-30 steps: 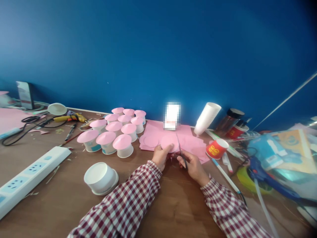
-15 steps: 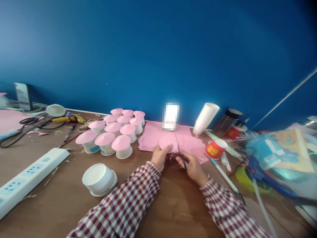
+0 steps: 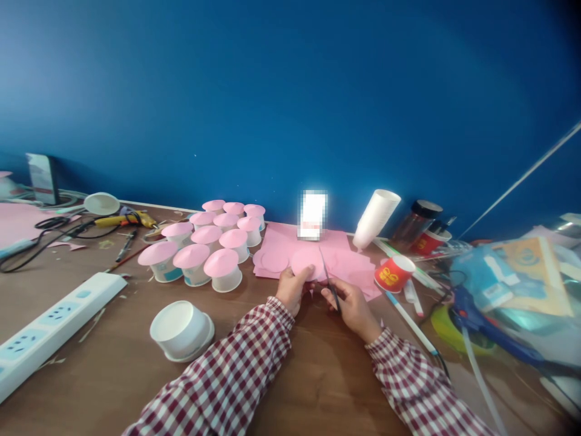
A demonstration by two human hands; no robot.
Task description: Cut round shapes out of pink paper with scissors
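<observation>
My left hand point(image 3: 290, 287) pinches the near edge of a round pink paper piece point(image 3: 306, 261), fingers closed on it. My right hand point(image 3: 350, 304) is closed round a pair of scissors point(image 3: 328, 280), whose blades point up and away into the pink paper. Both hands are above the brown table point(image 3: 318, 375), just in front of a stack of pink paper sheets point(image 3: 345, 257) lying by the blue wall. Both my sleeves are red-and-white check.
Several white cups with pink paper tops point(image 3: 206, 242) cluster left of the sheets. An upturned white cup point(image 3: 181, 330) and a white power strip point(image 3: 45, 327) lie near left. A white cup stack point(image 3: 376, 217), a red cup point(image 3: 393, 272), pens and a blue glue gun point(image 3: 481, 315) crowd the right.
The view has shifted slightly. My hands hold the same paper and scissors in almost the same place; the blades have barely moved.
</observation>
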